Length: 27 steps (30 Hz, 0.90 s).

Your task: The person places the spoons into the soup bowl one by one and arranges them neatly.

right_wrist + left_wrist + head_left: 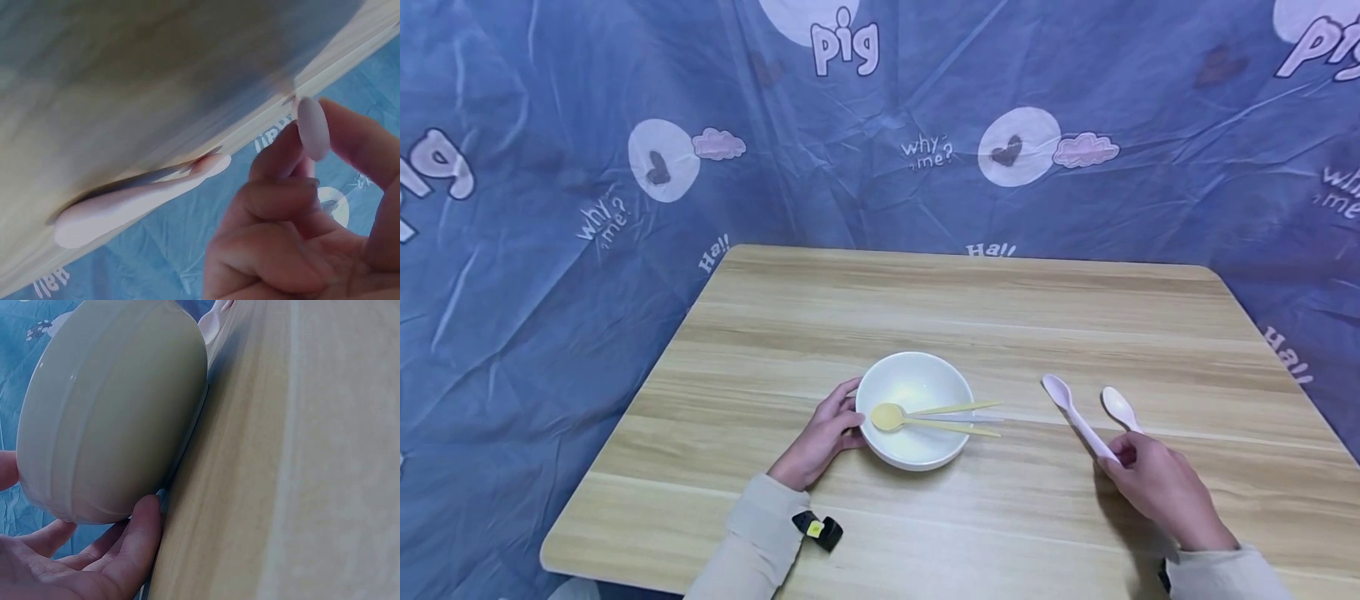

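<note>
A white bowl [913,371] stands on the table, and my left hand [823,433] holds its left side, thumb at the rim and fingers against the lower wall. Inside the bowl lies a yellow spoon [887,417]; two yellow handles and a white one stick out over the right rim. Over at the right, my right hand [1161,483] pinches the handle end of a pale pink spoon [1057,390] between thumb and forefinger, its head pointing away to the left. A second pale spoon [1118,407] lies on the table just beyond that hand, its handle partly hidden by the fingers.
The light wood table [760,333] has rounded corners. Behind it and along its sides hangs a blue printed cloth [850,167]. A black strap with a yellow tag [816,529] sits at my left sleeve.
</note>
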{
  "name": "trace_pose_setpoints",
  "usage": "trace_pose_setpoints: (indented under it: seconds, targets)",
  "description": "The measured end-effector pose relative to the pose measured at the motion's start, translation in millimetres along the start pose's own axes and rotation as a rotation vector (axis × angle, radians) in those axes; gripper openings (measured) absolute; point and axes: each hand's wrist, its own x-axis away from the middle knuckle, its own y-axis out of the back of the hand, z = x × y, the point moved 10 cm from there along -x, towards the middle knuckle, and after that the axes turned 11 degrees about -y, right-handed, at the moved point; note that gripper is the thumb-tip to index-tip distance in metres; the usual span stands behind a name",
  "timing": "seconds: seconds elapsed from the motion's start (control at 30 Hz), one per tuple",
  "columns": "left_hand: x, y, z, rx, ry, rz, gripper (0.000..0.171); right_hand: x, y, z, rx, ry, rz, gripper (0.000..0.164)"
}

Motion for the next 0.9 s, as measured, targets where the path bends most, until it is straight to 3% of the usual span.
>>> trace_pose_setpoints:
  seconds: [0.2,0.53,0.9]
  targets:
    - [0.7,0.4,-0.1,-0.002,0.002,-0.002,0.065,0.5,4.8,2.6,-0.065,-0.019,-0.039,0.017]
    - [0.3,0.7,-0.8,0.006,-0.002,-0.002,0.065,4.5,28.8,6.9,-0.242,-0.047,-0.234,0.023]
    - [-0.5,0.7,-1.3,0.005,-0.001,0.001,0.066,2.1,37.8,4.0,-0.333,-0.144,-0.302,0.024]
